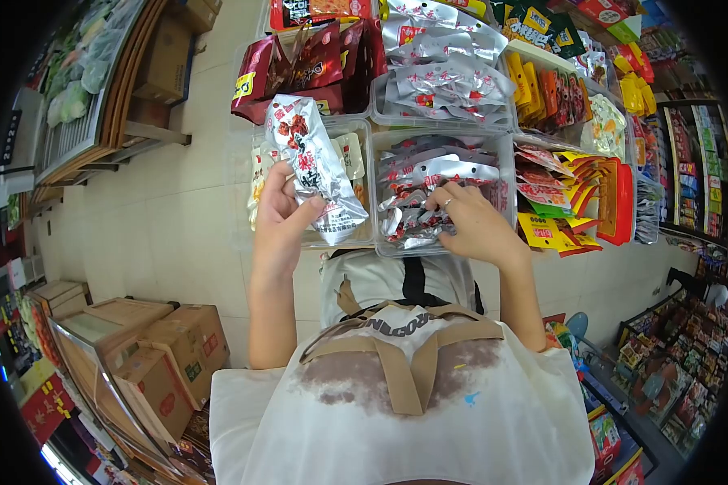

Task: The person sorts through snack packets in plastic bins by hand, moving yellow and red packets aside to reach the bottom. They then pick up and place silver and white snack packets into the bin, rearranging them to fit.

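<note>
My left hand [287, 206] is closed around a silver foil snack packet [314, 166] with red and black print, held upright over a clear bin of pale packets [352, 153]. My right hand [476, 222], with a ring on one finger, reaches into the adjacent clear bin [384, 252]. Its thumb and fingers are apart, touching the silver snack packets [404, 194] standing in a row there. Some fingertips are partly lost among the foil.
Behind are bins with dark red packets [319, 61] and more silver packets [445, 81]. Yellow and red packets [570, 194] stand to the right. Cardboard boxes [170, 364] sit at lower left, below a vegetable rack [89, 81]. Tiled floor [154, 234] lies between.
</note>
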Tool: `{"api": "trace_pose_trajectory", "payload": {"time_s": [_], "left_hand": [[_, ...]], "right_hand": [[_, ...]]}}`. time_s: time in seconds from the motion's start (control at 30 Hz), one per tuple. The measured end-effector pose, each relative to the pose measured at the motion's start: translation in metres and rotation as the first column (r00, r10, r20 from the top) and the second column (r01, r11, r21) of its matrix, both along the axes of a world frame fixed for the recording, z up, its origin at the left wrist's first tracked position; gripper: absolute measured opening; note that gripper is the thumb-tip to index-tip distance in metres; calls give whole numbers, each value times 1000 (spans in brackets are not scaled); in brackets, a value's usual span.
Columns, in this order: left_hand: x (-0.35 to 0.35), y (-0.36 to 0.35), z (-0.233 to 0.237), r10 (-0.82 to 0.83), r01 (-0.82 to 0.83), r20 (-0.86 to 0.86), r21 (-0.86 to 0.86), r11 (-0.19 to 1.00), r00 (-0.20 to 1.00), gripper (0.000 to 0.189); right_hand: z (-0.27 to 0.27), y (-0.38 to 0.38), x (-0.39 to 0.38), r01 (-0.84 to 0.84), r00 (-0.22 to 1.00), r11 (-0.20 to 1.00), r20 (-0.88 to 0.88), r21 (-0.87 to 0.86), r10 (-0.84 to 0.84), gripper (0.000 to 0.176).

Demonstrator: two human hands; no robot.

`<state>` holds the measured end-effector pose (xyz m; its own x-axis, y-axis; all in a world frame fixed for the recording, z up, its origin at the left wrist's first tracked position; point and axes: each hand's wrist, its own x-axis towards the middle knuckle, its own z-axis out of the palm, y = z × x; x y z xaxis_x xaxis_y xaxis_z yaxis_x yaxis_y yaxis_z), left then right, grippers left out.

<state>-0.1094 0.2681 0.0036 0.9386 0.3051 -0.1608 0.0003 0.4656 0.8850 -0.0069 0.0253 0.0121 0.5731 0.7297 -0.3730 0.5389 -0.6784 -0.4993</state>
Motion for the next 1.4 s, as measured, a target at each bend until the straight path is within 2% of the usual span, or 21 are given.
{"api": "trace_pose_trajectory", "payload": {"time_s": [0.03, 0.1, 0.33, 0.43, 0.53, 0.6, 0.63, 0.73, 0.77, 0.93, 1.1, 1.23, 1.3, 1.4], "left_hand": [[0, -1, -1, -11, 11, -3, -22, 1000, 1000, 44], [0, -4, -3, -15, 14, -3, -46, 999, 1000, 45], [-3, -12, -3, 16, -16, -20, -4, 1000, 1000, 53], [-1, -17, -6, 3, -5, -42, -41, 999, 999, 52], [2, -24, -13, -6, 5, -39, -23, 1000, 999, 51], [4, -26, -20, -25, 30, -36, 141, 990, 999, 51], [7, -32, -9, -37, 38, -23, 59, 998, 999, 51], [10, -36, -2, -30, 34, -59, 71, 997, 998, 60], [6, -34, -12, -20, 24, -113, 38, 999, 993, 58], [6, -42, -11, 36, -31, -145, 38, 999, 989, 49], [8, -40, -10, 87, -81, -173, 42, 996, 981, 49], [9, -33, -16, 99, -93, -146, 46, 995, 984, 47], [9, -30, -12, 114, -107, -149, 57, 993, 982, 47], [13, -28, -11, 128, -120, -139, 70, 990, 982, 46]], "right_hand": [[-2, -1, 1, 0, 1000, 1000, 0, -2, 0, 47], [-8, -2, 5, 9, 993, 999, -121, 51, -3, 46], [-9, -1, 8, -10, 989, 994, -149, 110, 26, 51], [-17, -3, 4, 67, 985, 988, -167, 140, -43, 53], [-21, -1, 6, -7, 997, 990, -72, 144, 18, 50], [-21, 3, 8, -38, 997, 992, -64, 121, 46, 47], [-21, 3, 8, -38, 997, 992, -64, 121, 46, 47], [-22, 3, 9, -86, 996, 993, -15, 83, 87, 48], [-22, 4, 10, -75, 997, 994, -24, 79, 77, 50], [-24, 4, 8, -88, 996, 988, 9, 128, 88, 55], [-18, 10, 12, -144, 989, 989, -26, 35, 145, 58], [-14, 13, 15, -131, 990, 990, -59, -45, 128, 58], [-16, 12, 7, -140, 985, 990, 108, 20, 137, 55], [-27, 9, 0, -138, 977, 986, 174, 94, 120, 58]]}}
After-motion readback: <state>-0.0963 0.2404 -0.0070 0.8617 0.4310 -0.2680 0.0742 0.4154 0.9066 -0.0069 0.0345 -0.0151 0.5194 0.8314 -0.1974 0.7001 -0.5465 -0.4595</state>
